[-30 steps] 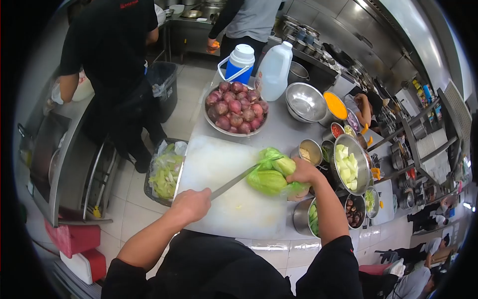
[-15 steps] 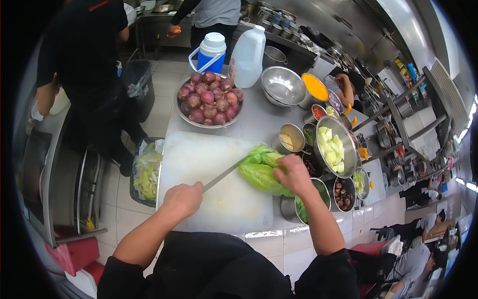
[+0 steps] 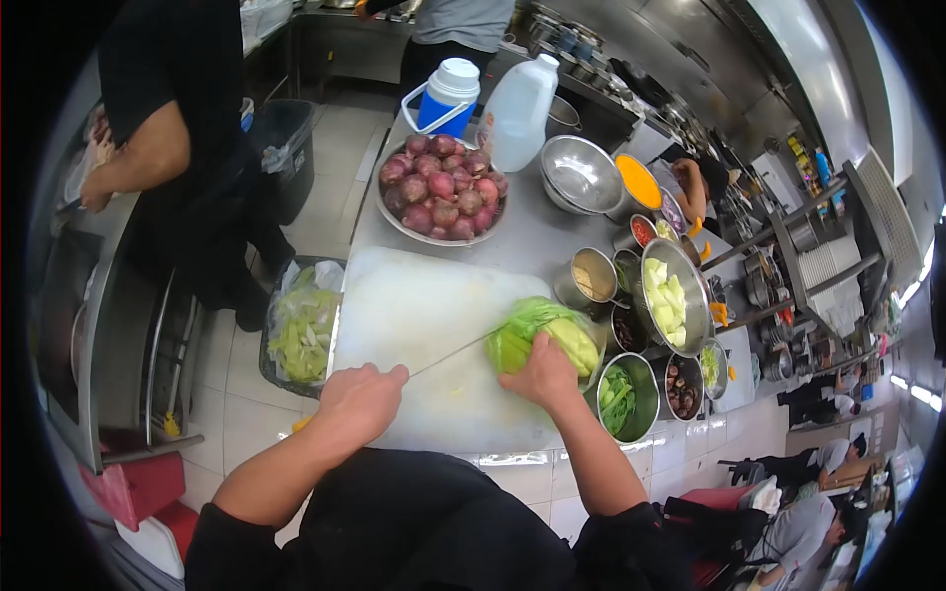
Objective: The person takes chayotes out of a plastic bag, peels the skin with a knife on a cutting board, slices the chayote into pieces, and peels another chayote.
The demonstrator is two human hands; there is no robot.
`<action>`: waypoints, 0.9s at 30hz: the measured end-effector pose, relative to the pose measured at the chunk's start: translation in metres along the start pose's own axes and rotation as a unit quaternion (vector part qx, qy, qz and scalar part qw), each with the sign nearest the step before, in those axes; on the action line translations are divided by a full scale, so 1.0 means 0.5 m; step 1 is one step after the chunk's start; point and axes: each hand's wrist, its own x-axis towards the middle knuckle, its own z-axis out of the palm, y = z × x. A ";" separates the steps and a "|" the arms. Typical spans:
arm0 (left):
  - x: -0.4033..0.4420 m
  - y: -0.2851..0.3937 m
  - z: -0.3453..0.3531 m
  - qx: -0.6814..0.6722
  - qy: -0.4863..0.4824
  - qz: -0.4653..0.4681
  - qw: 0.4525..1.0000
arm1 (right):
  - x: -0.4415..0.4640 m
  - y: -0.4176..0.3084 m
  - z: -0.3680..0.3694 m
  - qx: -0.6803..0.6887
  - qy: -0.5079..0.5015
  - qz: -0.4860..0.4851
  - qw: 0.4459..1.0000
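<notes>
My left hand is closed around the handle of a knife, whose thin blade points right over the white cutting board toward a clear plastic bag. Pale green vegetables show in the bag, at the board's right edge. My right hand grips the bag's near side, thumb to the left and fingers on top. The knife handle is hidden in my fist, and the blade tip ends at or just behind the bag; I cannot tell whether they touch.
Behind the board stand a bowl of red onions, a blue-and-white jug and a plastic bottle. Right are pots of greens and mushrooms, and a bowl of cut vegetables. A lined bin and a co-worker are left.
My right hand has shifted from the bag's right end to its near side and taken hold there. More pale vegetable shows at the bag's right. The knife blade lies flatter; the whole view has shifted slightly.
</notes>
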 end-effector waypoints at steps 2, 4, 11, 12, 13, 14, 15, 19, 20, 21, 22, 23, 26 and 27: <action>0.001 -0.010 -0.007 0.009 -0.012 0.001 1.000 | -0.025 -0.007 0.041 -0.104 0.149 -0.087 0.980; 0.013 -0.019 -0.005 0.021 -0.034 0.001 0.999 | -0.057 -0.002 0.092 -0.159 0.269 -0.148 0.938; 0.022 -0.029 0.016 0.019 -0.096 -0.021 0.995 | -0.105 -0.002 0.126 -0.072 0.179 -0.127 0.973; 0.025 -0.031 0.016 0.016 -0.102 -0.027 0.994 | -0.096 -0.007 0.118 -0.057 0.124 -0.106 0.985; 0.023 -0.036 0.016 0.014 -0.110 -0.034 0.993 | -0.092 -0.002 0.106 -0.004 0.093 -0.097 0.991; 0.016 -0.048 0.016 0.004 -0.121 -0.037 0.992 | -0.086 0.013 0.088 0.049 0.063 -0.091 0.993; 0.003 -0.066 0.017 -0.009 -0.130 -0.045 0.990 | -0.080 0.024 0.069 0.098 0.030 -0.090 0.991; -0.121 -0.149 0.002 -0.126 -0.062 -0.094 0.986 | -0.126 -0.032 -0.020 0.250 -0.045 -0.132 0.958; -0.146 -0.167 0.014 -0.138 -0.027 -0.102 0.985 | -0.121 -0.061 -0.006 0.220 -0.005 -0.182 0.958; -0.164 -0.187 0.033 -0.149 0.010 -0.109 0.983 | -0.118 -0.096 0.010 0.191 0.037 -0.234 0.953; -0.180 -0.207 0.045 -0.160 0.051 -0.117 0.979 | -0.116 -0.134 0.024 0.162 0.082 -0.287 0.941; -0.191 -0.214 0.050 -0.180 0.066 -0.128 0.973 | -0.115 -0.176 0.042 0.092 0.145 -0.336 0.926; -0.219 -0.206 0.048 -0.173 0.106 -0.172 0.964 | -0.081 -0.267 0.134 -0.035 0.250 -0.391 0.885; -0.227 -0.201 0.046 -0.172 0.100 -0.186 0.962 | -0.083 -0.283 0.146 -0.026 0.253 -0.399 0.881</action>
